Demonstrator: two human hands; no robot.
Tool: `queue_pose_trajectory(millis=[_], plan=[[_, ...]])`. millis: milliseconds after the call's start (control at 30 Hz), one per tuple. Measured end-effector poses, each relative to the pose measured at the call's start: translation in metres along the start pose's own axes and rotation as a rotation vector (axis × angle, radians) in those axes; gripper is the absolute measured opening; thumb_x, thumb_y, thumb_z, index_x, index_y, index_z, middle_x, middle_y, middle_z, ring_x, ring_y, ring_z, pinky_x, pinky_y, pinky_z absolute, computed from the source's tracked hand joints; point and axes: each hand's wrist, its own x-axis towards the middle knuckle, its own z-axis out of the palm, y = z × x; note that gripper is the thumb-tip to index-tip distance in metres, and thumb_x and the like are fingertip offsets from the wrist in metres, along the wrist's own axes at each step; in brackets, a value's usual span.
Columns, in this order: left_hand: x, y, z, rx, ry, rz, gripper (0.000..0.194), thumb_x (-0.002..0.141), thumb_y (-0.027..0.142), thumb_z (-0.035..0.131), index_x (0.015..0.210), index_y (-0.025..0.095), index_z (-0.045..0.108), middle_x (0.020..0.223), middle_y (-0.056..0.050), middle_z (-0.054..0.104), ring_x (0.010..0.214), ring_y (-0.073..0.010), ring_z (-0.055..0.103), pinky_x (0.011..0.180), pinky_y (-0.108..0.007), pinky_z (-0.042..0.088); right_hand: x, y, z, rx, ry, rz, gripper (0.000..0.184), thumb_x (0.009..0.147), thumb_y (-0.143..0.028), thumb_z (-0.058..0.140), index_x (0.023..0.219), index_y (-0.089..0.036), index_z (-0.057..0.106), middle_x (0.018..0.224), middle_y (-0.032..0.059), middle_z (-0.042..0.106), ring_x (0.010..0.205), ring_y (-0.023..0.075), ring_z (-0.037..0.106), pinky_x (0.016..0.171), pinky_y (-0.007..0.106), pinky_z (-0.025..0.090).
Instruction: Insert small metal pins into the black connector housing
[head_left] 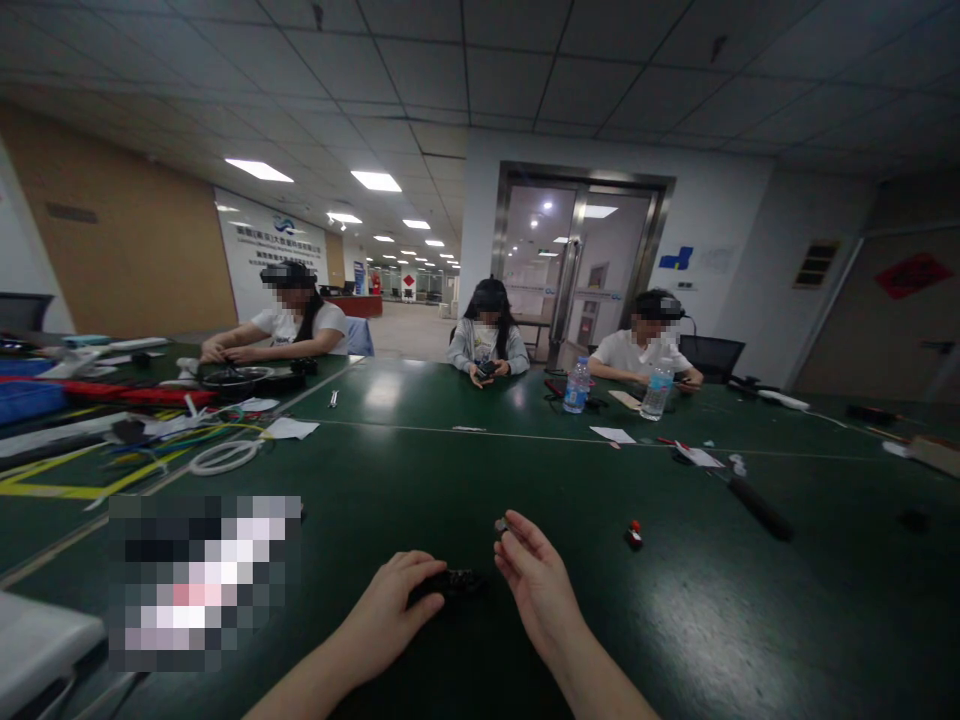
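Holding 1 dark object (463, 581) low at the bench (405, 490) in the left hand (390, 612), pinching 1 small part (502, 527) apart from it in the right hand (538, 590); could drop the small part through a slack fingertip pinch.

Cable coil (225, 457): was laid on the tabletop (420, 480), left.
Small assembly (461, 582): was positioned front and centre.
Bottles (577, 385): were stood near each other, far right of centre.
Doors (555, 260): were pictured behind the bottles.
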Motion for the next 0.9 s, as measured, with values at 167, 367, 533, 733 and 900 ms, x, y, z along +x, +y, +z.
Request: queue_pose_trajectory(millis=[167, 367, 533, 733, 900], plan=[[0.0005, 0.0025, -0.0011, -0.006, -0.003, -0.008, 0.034, 0.078, 0.031, 0.049, 0.11, 0.024, 0.057, 0.112, -0.004, 0.057, 0.103, -0.0213, 0.048, 0.092, -0.035, 0.036, 0.0038, 0.0026, -0.0021, 0.087, -0.035, 0.014, 0.038, 0.056, -0.026, 0.073, 0.093, -0.019, 0.064, 0.1, 0.0055, 0.063, 0.095, 0.0201, 0.058, 0.088, 0.034, 0.046], [0.0001, 0.0042, -0.0024, -0.001, -0.011, -0.019, 0.034, 0.078, 0.03, 0.049, 0.111, 0.023, 0.057, 0.112, -0.005, 0.056, 0.103, -0.0203, 0.048, 0.092, -0.034, 0.036, 0.0039, 0.0014, -0.0028, 0.161, -0.033, 0.044, 0.034, 0.058, -0.023, 0.073, 0.091, -0.018, 0.065, 0.098, 0.0049, 0.065, 0.099, 0.0202, 0.058, 0.094, 0.032, 0.042], [-0.0001, 0.0009, -0.0013, -0.007, -0.011, -0.01, 0.035, 0.079, 0.03, 0.049, 0.112, 0.023, 0.056, 0.113, -0.005, 0.055, 0.104, -0.0201, 0.048, 0.092, -0.033, 0.036, 0.0034, 0.0007, -0.0029, 0.151, -0.034, 0.046, 0.036, 0.06, -0.025, 0.072, 0.095, -0.018, 0.063, 0.098, 0.0048, 0.065, 0.096, 0.0192, 0.059, 0.092, 0.032, 0.043], [-0.0003, -0.0018, -0.0006, -0.015, -0.009, -0.011, 0.036, 0.08, 0.033, 0.05, 0.114, 0.024, 0.055, 0.114, -0.005, 0.054, 0.104, -0.02, 0.048, 0.093, -0.034, 0.036, 0.0019, -0.001, -0.0025, 0.084, -0.013, 0.035, 0.038, 0.062, -0.027, 0.071, 0.097, -0.017, 0.062, 0.095, 0.0055, 0.066, 0.089, 0.0184, 0.061, 0.088, 0.032, 0.046], [0.0009, -0.0011, 0.0, 0.004, -0.016, -0.01, 0.035, 0.08, 0.032, 0.049, 0.113, 0.023, 0.055, 0.114, -0.005, 0.055, 0.105, -0.0201, 0.047, 0.093, -0.034, 0.035, 0.0014, -0.0021, -0.0007, 0.105, 0.011, 0.048, 0.04, 0.057, -0.028, 0.075, 0.094, -0.016, 0.063, 0.092, 0.0049, 0.066, 0.088, 0.0182, 0.061, 0.087, 0.032, 0.047]])
